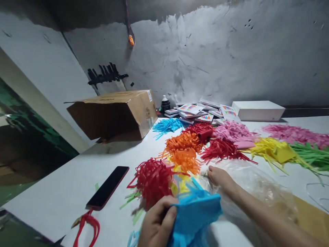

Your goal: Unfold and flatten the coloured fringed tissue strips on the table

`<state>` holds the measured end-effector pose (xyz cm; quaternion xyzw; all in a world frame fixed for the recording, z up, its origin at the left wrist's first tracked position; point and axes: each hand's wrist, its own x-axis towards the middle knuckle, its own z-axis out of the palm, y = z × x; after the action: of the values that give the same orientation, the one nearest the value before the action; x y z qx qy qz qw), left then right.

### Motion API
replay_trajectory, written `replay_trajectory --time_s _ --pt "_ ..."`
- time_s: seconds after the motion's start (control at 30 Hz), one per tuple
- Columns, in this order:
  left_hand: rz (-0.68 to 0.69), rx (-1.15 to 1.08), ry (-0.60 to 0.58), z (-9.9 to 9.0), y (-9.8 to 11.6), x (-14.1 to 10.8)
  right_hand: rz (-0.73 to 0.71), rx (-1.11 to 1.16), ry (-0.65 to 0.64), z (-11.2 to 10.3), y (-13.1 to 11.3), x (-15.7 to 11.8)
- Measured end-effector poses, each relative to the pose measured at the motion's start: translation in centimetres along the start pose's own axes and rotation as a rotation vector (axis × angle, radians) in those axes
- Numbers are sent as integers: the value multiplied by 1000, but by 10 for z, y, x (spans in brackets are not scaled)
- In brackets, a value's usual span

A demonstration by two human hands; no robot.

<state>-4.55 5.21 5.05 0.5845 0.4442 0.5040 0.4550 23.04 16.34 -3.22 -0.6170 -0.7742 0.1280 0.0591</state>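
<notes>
Near the bottom centre, my left hand (160,223) pinches the edge of a blue fringed paper tassel (195,212). My right hand (218,176) reaches further forward with its fingers closed at the edge of a clear plastic bag (254,185); what they hold, if anything, is too small to name. Just beyond my left hand lies a red fringed bundle (155,180), with yellow strips (181,183) beside it. Orange bundles (185,151) and another red bundle (222,149) lie ahead of my right hand.
A black phone (109,187) with a red strap lies at left. Behind it, an open cardboard box (141,111) rests on its side. Flat packs (192,109) and a white box (258,111) stand along the wall. Pink (295,133), yellow (277,151) and green bundles (311,156) lie right.
</notes>
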Motion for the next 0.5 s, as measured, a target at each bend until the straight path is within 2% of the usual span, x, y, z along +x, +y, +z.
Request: replay_trajectory --time_s 0.1,0.2,0.27,0.33,0.4,0.43,0.5 --pt "-182 -170 -17 39 -18 3 23 -4 10 -7 2 2" --pt "-256 -257 -16 55 -26 -3 -9 32 103 -31 6 -14" --pt "-281 -253 -18 59 -26 -10 -45 68 224 -46 1 -42" --pt "-292 -224 -26 63 -24 -18 -94 107 364 -54 -15 -84" --pt "-295 -204 -41 69 -24 -27 -214 141 463 -52 -39 -129" --pt "-289 -197 -54 73 -25 -32 -351 129 606 -48 -53 -149" --pt "-249 -181 -100 84 -28 -41 -444 -12 788 -37 -75 -179"
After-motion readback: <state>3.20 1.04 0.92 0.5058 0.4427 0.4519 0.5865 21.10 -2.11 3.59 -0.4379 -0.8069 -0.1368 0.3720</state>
